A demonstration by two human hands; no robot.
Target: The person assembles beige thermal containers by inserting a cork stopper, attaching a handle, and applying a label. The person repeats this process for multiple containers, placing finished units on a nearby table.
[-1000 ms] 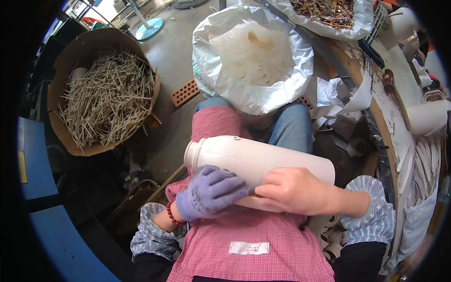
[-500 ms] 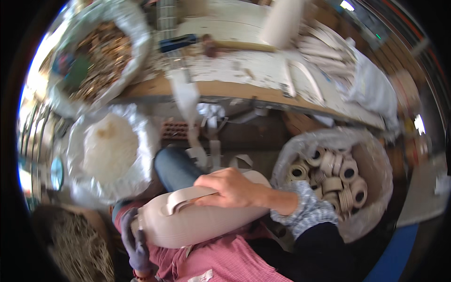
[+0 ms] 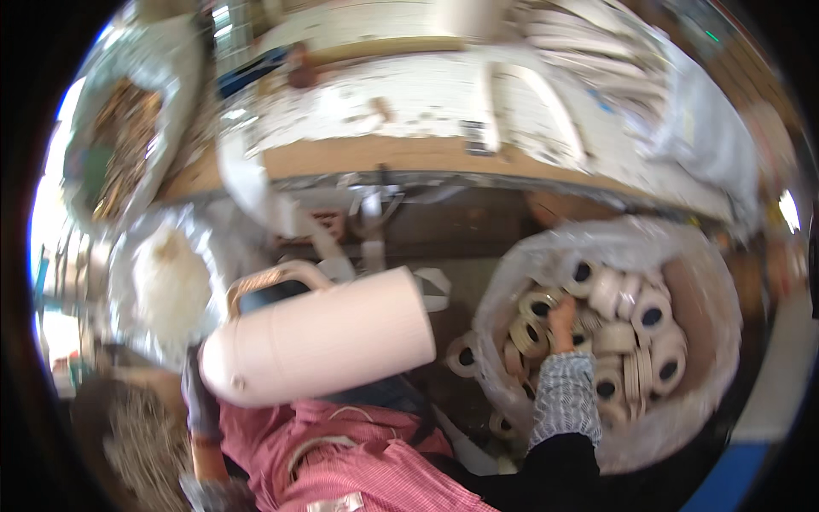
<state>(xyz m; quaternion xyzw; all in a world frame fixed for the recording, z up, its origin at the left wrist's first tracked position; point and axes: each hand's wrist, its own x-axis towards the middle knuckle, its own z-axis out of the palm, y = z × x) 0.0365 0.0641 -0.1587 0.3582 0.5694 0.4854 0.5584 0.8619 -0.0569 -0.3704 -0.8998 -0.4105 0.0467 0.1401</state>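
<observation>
A pale pink, ribbed plastic jug body [image 3: 320, 341] with a loop handle lies tilted across my lap, its rounded end to the left and its wide end to the right. My left hand [image 3: 200, 397], in a grey glove, grips the rounded end; the jug hides most of its fingers. My bare right hand [image 3: 561, 324] reaches down into a lined bin [image 3: 712, 320] among several cream round collars with dark holes [image 3: 650, 317]. Blur and the collars keep its fingertips from showing, so whether it grasps one is unclear.
Across the front runs a worktable [image 3: 358, 154] with a hammer [image 3: 300, 64], a loose handle piece [image 3: 546, 98] and a sack [image 3: 712, 111] of pale parts. Lined containers stand at left, one of scraps [image 3: 128, 136], one of whitish material [image 3: 175, 273]. A strip [image 3: 243, 171] hangs off the table.
My right hand has left the jug's handle and moved right into the bin. The jug has turned, its handle now on the far side and its wide end exposed. The view has shifted.
</observation>
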